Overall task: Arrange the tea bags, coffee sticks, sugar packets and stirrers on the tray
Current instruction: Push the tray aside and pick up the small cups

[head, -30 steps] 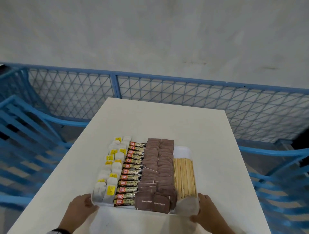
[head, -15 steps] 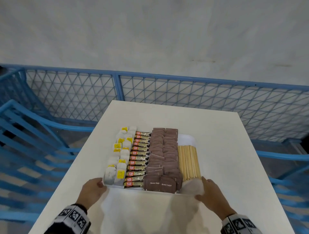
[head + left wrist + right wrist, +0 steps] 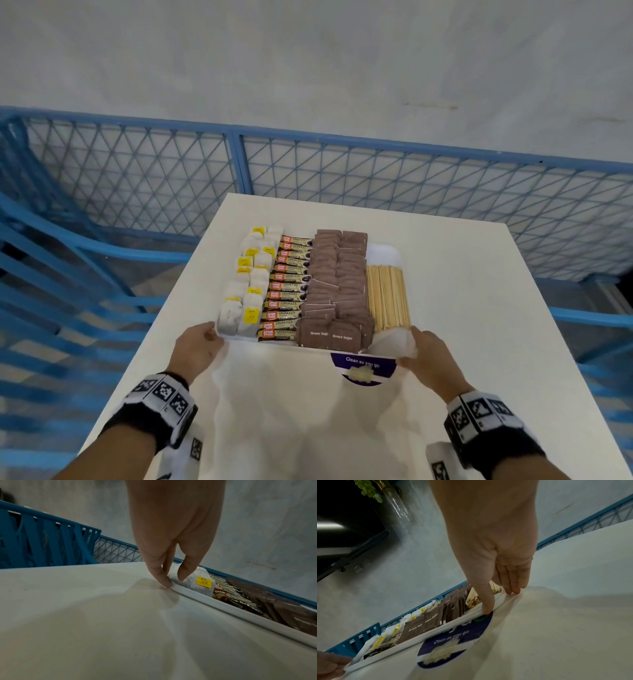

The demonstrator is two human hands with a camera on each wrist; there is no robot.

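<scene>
Filled white tray (image 3: 383, 251), mid-table, long axis running away from you.
Tea bags (image 3: 251, 274), coffee sticks (image 3: 287, 284), brown sugar packets (image 3: 337, 284), stirrers (image 3: 387, 298) lie in rows; your left hand (image 3: 197, 349) and right hand (image 3: 430, 356) pinch its near corners.

Two bare forearms, left hand (image 3: 197, 354) and right hand (image 3: 428, 358) uncovered, no rings or gloves seen. Each wrist wears a black band (image 3: 156, 416) ringed with white square tiles printed with black pixel-pattern markers; same on the other band (image 3: 486, 423). Below each band a white block (image 3: 191, 452) with one more marker, partly cut off at the frame edge
</scene>
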